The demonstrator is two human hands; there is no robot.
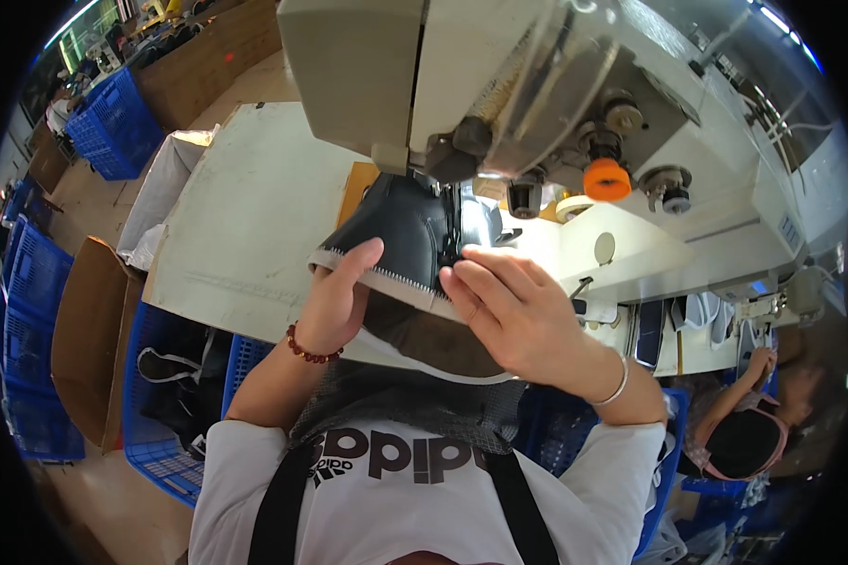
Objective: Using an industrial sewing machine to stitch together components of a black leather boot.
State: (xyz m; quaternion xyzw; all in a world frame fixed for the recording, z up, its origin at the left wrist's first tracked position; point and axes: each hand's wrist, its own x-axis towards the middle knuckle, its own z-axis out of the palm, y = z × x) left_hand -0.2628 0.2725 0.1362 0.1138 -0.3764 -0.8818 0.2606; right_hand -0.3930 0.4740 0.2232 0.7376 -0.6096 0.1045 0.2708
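A black leather shoe upper lies under the head of a sewing machine, with a pale toothed strip along its near edge. My left hand is closed on that edge, thumb on top and fingers underneath. On the right side of the upper, next to a dark seam by the presser foot, my right hand presses its fingers together on the leather; its thumb is not plain to see. The brownish inside of the upper hangs toward my lap. The needle is hidden behind the machine's parts.
The white tabletop spreads to the left. Blue crates with dark pieces and a cardboard box stand beside it. An orange knob juts from the machine. Another person sits at the right; a phone lies nearby.
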